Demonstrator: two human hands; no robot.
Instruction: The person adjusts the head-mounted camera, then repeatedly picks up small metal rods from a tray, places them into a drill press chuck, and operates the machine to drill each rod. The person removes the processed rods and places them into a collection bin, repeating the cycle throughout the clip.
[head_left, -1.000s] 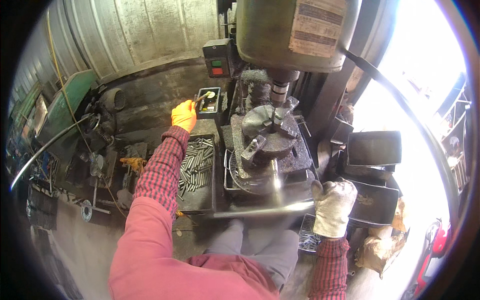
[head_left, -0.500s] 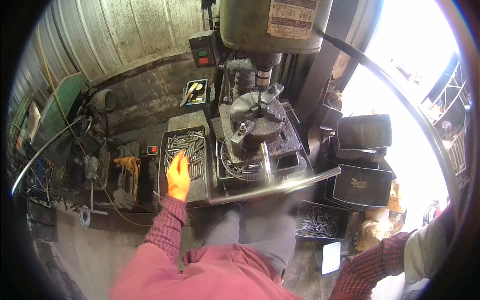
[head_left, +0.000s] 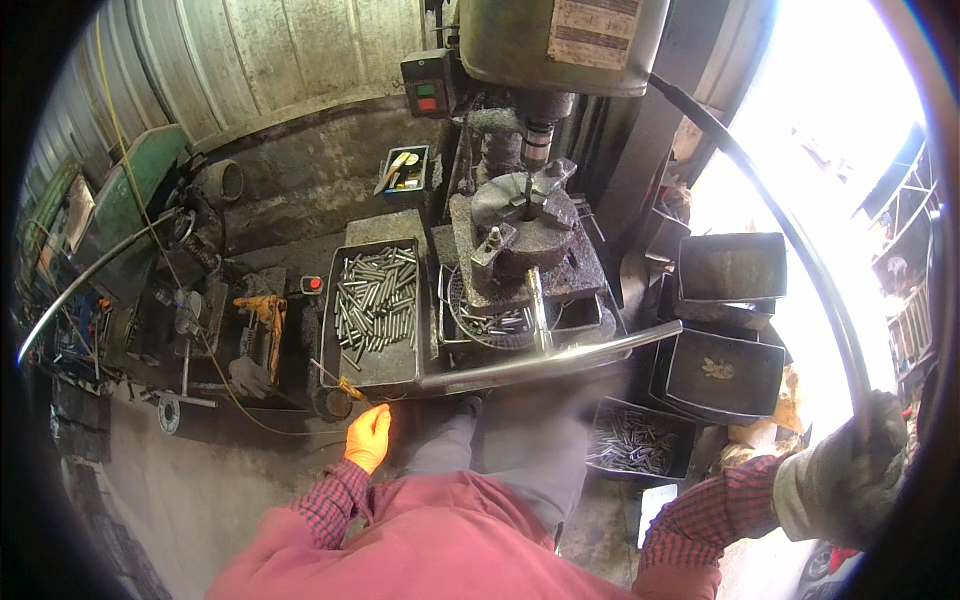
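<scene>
My right hand [head_left: 838,480], in a grey work glove, is closed around the long curved steel feed lever [head_left: 800,265] while my orange-gloved left hand [head_left: 368,436] hangs empty below the tray of short steel rods [head_left: 377,300]; the drill bit [head_left: 527,185] stands just above the round chuck [head_left: 520,215], so I judge drilling about to begin.

A left hand [head_left: 368,438] in an orange glove hangs near a dark metal tray of short steel rods [head_left: 375,300]. The right hand [head_left: 840,480], in a grey work glove, grips a long curved black lever [head_left: 790,240] of a green drill press [head_left: 560,40] above a round steel chuck [head_left: 525,215].
</scene>
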